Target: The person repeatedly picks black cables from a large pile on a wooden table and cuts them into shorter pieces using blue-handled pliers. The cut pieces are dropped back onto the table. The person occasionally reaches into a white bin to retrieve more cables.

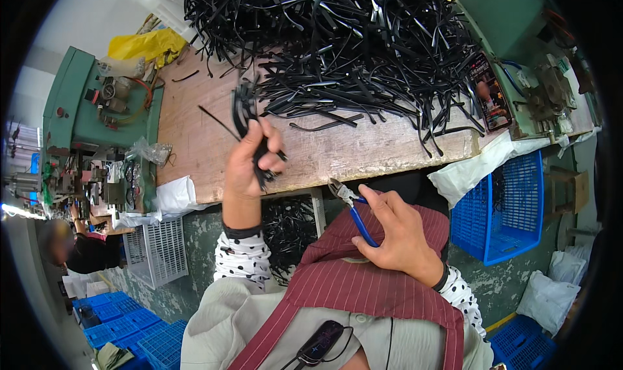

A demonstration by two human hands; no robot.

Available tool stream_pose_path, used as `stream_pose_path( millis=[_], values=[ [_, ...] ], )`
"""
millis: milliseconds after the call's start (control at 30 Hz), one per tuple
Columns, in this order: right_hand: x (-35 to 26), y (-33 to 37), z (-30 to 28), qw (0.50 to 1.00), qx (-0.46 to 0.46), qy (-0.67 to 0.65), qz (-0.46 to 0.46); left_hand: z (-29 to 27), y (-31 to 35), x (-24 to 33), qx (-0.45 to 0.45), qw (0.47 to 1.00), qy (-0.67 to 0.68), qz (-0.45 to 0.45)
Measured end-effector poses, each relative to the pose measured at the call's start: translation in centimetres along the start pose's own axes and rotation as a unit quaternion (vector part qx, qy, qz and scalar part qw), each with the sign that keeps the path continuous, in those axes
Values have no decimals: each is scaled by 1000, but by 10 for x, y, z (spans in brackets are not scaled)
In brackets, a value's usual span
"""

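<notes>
My left hand (248, 162) is closed around a bunch of black eyeglass temples (243, 103), raised over the front part of the wooden table (188, 114). One thin temple sticks out sideways from the bunch, whose upper end is blurred. In my right hand (402, 235) are diagonal cutters (356, 217) with blue handles, held in front of the table edge above my red striped apron (383, 298). Their jaws point up and left, apart from the bunch. Beyond both hands a large heap of black temples (344, 55) covers the back of the table.
Green machines stand at the left (61, 110) and right (503, 20). A blue crate (496, 208) is below right, a white crate (159, 250) below left. More dark pieces (285, 234) lie under the table. Another person (94, 253) works far left.
</notes>
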State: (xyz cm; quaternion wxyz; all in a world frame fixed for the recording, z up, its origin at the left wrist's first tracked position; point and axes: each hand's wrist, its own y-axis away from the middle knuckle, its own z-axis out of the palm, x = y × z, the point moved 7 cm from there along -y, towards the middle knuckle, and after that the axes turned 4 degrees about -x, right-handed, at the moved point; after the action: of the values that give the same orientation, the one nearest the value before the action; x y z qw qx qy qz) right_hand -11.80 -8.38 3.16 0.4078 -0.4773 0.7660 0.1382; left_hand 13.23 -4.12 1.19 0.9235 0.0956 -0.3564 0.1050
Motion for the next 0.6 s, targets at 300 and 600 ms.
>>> stream_pose_path(
  millis=[300, 600],
  values=[
    [-22, -7, -17, 993, 32, 96, -65, 54, -2, -62, -186, 953, 215, -105],
    [-25, -4, -16, 993, -6, 99, -61, 57, 3, -66, -218, 947, 182, -146]
  ],
)
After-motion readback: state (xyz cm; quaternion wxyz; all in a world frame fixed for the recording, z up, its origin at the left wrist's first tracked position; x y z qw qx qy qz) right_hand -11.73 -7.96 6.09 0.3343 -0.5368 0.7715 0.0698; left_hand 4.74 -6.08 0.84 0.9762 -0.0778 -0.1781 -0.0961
